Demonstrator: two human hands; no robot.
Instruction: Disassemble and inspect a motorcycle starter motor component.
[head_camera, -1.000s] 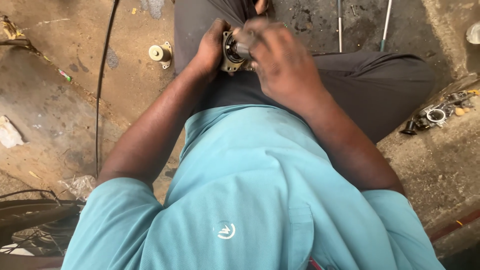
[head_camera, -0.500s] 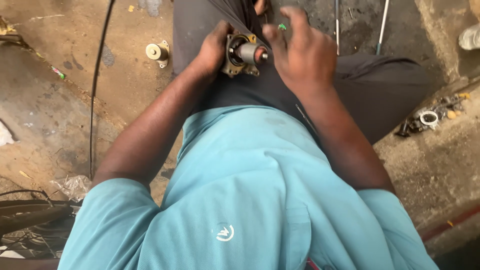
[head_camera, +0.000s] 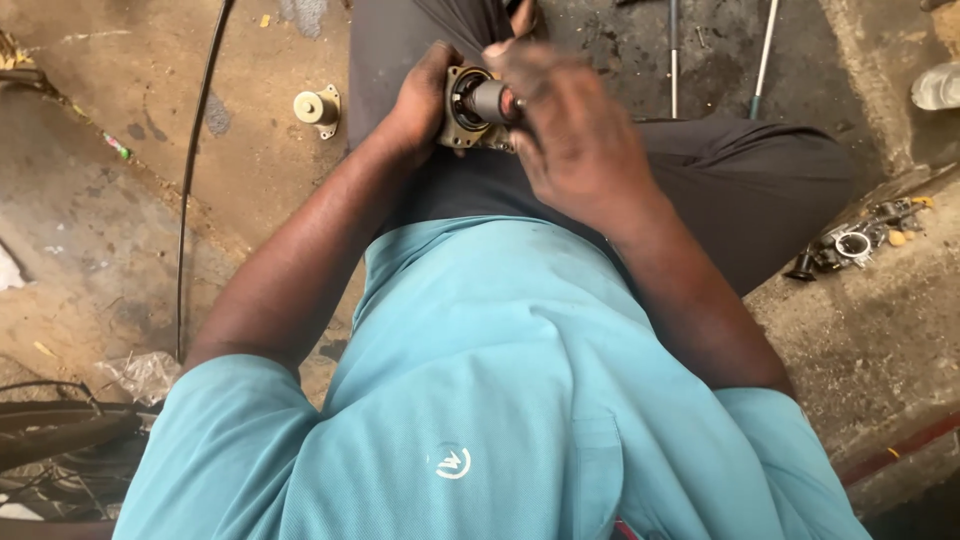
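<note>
Both hands grip: left hand (head_camera: 425, 100) holds metal housing (head_camera: 462, 125), right hand (head_camera: 570, 140) its inner cylinder (head_camera: 487, 100).

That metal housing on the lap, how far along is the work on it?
Done: the metal housing is off whatever it came from and rests on the lap, gripped by the left hand. In hand: the right hand holds a dark cylinder in its bore. Left: a flanged part and small loose parts lie unused on the ground.

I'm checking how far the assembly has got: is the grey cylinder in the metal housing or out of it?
In. The grey cylinder sits in the round opening of the metal housing, its end sticking out; how deep cannot be told.
</note>
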